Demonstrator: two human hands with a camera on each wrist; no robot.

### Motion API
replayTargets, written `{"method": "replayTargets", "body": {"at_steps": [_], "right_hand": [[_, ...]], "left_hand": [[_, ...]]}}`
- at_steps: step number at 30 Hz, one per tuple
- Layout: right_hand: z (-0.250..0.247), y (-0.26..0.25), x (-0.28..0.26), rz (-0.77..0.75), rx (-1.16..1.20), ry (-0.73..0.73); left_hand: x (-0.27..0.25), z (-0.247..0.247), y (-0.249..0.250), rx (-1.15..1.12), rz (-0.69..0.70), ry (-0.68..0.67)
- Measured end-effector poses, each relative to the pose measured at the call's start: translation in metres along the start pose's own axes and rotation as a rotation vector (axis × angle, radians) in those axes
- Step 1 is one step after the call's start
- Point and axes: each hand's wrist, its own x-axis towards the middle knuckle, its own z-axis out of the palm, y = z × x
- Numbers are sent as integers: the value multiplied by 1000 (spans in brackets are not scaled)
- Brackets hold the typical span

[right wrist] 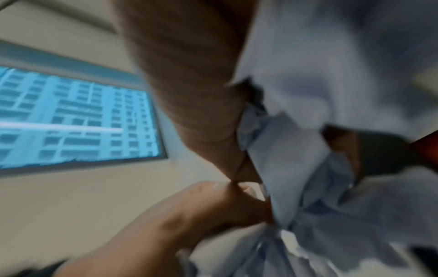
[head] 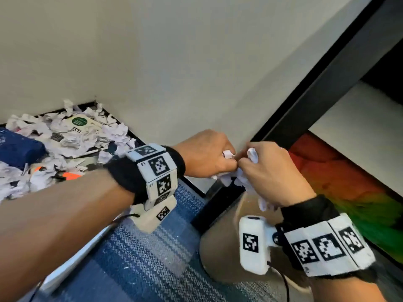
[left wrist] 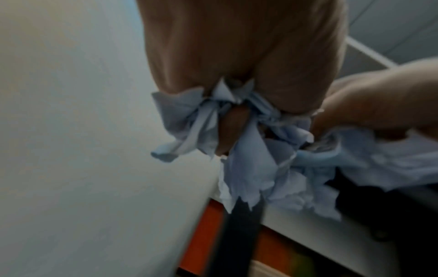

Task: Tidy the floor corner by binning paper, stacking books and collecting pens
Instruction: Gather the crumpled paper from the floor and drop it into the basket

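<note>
**Both fists full of scrap paper, held above the bin**

Fingers (left wrist: 227, 131) of the left hand (head: 205, 154) are curled tight round a wad of crumpled paper (head: 229, 177), with torn edges sticking out between the knuckles and below the palm. The right hand (head: 270, 171) is closed the same way on its own share, white scraps showing above the thumb and hanging under the wrist. The two fists touch knuckle to knuckle, close to the wall (head: 174, 62) and beside the black desk leg (head: 327, 90).

Below them stands what looks like a metal bin (head: 220, 247) on the blue carpet (head: 135, 258); its mouth is mostly hidden by the hands, so I cannot tell how well the wad is centred over it.

By my reading, this is the drop of one handful, with much left to do: a large heap of crumpled paper (head: 72, 136) lies in the floor corner at the wall, with a blue book (head: 19, 149), a pale book with a green badge (head: 80, 123) and something orange (head: 72, 176) half buried in it.

The risk is in the loose ends. Pieces hanging outside the grip could fall on the carpet beside the bin if the hands release off-centre, or cling to the fingers and scatter.
</note>
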Motion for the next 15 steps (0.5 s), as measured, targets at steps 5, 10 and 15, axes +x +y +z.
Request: {"method": "replayTargets", "body": {"at_steps": [5,10,15], "right_hand": [[-29,77,-42,258,40,23],[3,138,-66,559,250,104],[24,173,-69,849,639,139]], "left_hand": [[29,60,65,124,178,-163],[57,130,82,237,209,-237],[61,169,75,36,66,-301]]}}
